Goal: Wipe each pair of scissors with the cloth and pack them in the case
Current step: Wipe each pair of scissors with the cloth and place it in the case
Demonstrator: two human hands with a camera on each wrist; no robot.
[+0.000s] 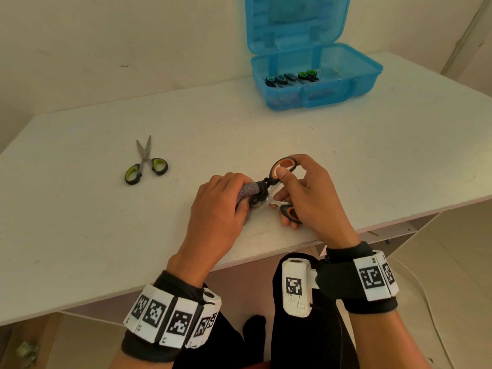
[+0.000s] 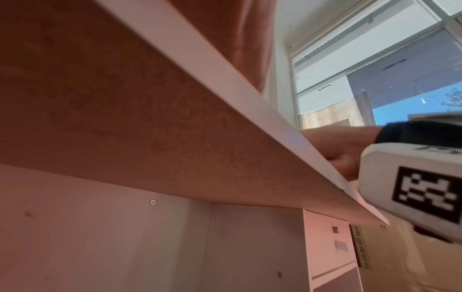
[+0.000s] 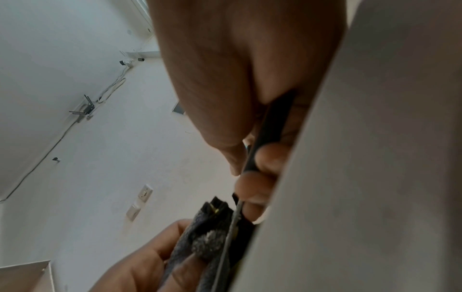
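Near the table's front edge my right hand (image 1: 298, 190) grips the orange-and-black handles of a pair of scissors (image 1: 282, 169), thumb through the upper loop. My left hand (image 1: 221, 201) holds a grey cloth (image 1: 249, 189) wrapped around the blades, which stay hidden in it. In the right wrist view the cloth (image 3: 207, 243) sits against a thin blade edge of the scissors (image 3: 231, 233). A green-handled pair of scissors (image 1: 146, 163) lies on the table at the left. The open blue case (image 1: 314, 81) stands at the back right with several scissors (image 1: 291, 78) inside.
The white table (image 1: 80, 222) ends just before my wrists; its front edge (image 2: 225, 79) fills the left wrist view, with a cabinet below. A wall rises behind the table. The case lid (image 1: 295, 20) stands upright.
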